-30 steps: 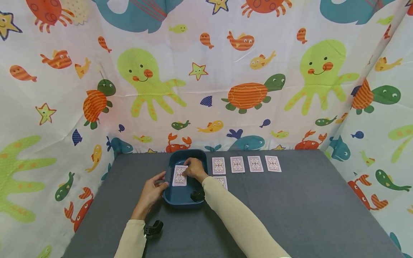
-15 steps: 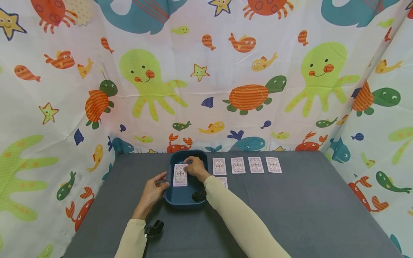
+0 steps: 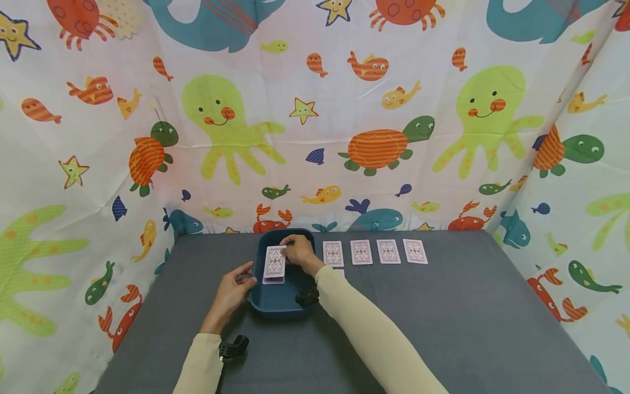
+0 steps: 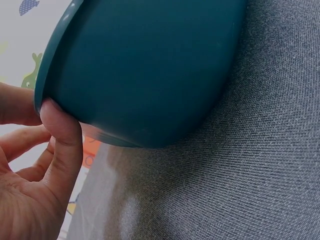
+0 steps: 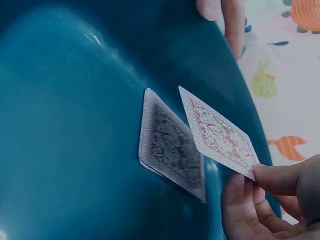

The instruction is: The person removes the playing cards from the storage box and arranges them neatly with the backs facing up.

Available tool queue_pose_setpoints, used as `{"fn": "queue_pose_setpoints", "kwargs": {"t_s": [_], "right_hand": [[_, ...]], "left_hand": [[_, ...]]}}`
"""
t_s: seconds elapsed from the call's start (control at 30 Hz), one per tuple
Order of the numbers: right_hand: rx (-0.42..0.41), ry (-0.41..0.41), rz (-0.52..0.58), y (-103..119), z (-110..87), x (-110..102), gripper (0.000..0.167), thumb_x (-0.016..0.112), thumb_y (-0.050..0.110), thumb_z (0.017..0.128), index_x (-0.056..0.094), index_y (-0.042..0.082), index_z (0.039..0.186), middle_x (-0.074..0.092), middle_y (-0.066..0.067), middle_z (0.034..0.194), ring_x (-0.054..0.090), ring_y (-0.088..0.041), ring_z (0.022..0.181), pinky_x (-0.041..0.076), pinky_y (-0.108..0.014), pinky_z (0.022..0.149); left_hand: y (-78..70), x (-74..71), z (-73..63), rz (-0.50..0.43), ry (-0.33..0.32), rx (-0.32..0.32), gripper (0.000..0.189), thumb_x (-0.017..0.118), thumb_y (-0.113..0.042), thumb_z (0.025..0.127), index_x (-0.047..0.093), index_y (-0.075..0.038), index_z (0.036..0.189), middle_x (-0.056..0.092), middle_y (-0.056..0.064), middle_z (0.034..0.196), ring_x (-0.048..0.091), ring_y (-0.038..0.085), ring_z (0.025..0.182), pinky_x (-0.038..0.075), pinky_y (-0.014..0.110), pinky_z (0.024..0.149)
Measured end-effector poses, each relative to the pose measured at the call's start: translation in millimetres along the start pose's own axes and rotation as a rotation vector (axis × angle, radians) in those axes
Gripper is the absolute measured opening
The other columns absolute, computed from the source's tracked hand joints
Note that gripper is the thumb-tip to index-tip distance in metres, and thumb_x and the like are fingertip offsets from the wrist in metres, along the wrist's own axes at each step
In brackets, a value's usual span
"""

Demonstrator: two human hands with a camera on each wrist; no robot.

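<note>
My right hand [image 3: 301,254] pinches one playing card [image 5: 220,131] by its corner between thumb and fingers. The card is lifted and tilted over a small stack of cards [image 5: 172,145] lying face down in the blue tray [image 3: 280,306]. In the right wrist view a gap shows between the held card and the stack. My left hand [image 3: 230,295] grips the tray's left rim, its thumb [image 4: 60,120] against the outer wall and its fingers at the rim.
A row of several face-down cards [image 3: 361,252] lies on the grey table [image 3: 443,317] right of the tray. Another card [image 3: 339,272] there is mostly hidden by the right sleeve. A patterned curtain [image 3: 315,109] stands behind the table.
The right hand has lifted the top card off the stack in the tray, and the card underneath now shows below its near edge. The left hand stays on the rim.
</note>
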State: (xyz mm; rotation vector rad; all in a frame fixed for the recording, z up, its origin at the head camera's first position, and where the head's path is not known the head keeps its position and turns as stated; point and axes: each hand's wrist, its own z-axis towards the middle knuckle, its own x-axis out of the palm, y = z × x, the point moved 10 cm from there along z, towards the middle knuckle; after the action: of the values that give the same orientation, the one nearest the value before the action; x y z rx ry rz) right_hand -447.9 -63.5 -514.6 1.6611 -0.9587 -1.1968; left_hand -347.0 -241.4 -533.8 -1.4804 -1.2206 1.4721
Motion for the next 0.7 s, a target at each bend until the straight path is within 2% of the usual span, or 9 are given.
{"fn": "queue_pose_setpoints", "kwargs": {"t_s": [0.27, 0.7], "right_hand": [[-0.044, 0.046, 0.078, 12.3, -9.6, -7.5, 0.018, 0.065, 0.004, 0.091, 0.069, 0.005, 0.109, 0.065, -0.01, 0.087, 0.066, -0.045, 0.095, 0.054, -0.055, 0.087], [-0.076, 0.012, 0.065, 18.8, -33.0, -26.9, 0.017, 0.065, 0.009, 0.093, 0.069, 0.006, 0.109, 0.06, -0.007, 0.088, 0.066, -0.04, 0.096, 0.056, -0.05, 0.087]], "left_hand": [[-1.9, -1.4, 0.1, -0.01, -0.007, 0.008, 0.052, 0.06, -0.008, 0.094, 0.048, -0.007, 0.145, 0.051, 0.017, 0.128, 0.057, 0.016, 0.086, 0.047, 0.028, 0.058], [-0.8, -0.9, -0.4, -0.013, -0.006, 0.001, 0.052, 0.061, -0.007, 0.094, 0.048, -0.007, 0.144, 0.051, 0.017, 0.127, 0.056, 0.016, 0.082, 0.047, 0.027, 0.057]]}}
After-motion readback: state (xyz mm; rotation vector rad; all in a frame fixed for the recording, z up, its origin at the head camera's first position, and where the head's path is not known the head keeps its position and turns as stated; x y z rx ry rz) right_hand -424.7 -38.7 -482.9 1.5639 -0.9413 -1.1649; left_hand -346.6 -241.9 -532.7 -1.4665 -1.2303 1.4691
